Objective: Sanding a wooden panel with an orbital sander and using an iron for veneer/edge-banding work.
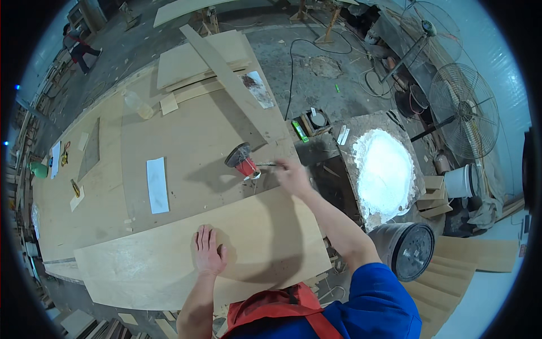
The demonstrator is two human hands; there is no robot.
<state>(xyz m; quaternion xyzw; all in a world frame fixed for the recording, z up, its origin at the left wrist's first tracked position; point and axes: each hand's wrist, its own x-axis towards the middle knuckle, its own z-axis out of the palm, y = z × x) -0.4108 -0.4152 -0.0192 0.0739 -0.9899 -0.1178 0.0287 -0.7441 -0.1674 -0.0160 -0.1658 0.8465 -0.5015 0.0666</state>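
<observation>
My left hand [209, 251] lies flat, fingers stretched, on a long pale plywood board [141, 265] along the near side of the table. My right hand [293, 177], slightly blurred, is beyond the board's far edge. Its fingers are closed at the end of a thin dark handle [267, 165]. That handle reaches toward a red object [246, 167] with a dark, dusty round disc [237, 153] on its upper side; its exact kind is unclear. Left of it lies a white rectangular sheet [158, 185] on the brown tabletop [186, 147].
Across the far table lie stacked boards [197, 56] and a long plank [223, 79]. White powder [385, 175] covers a stand on the right, near a lidded bucket [412, 251] and a fan [464, 108]. A clear bottle [138, 105] is at left. Another person [79, 48] is far off.
</observation>
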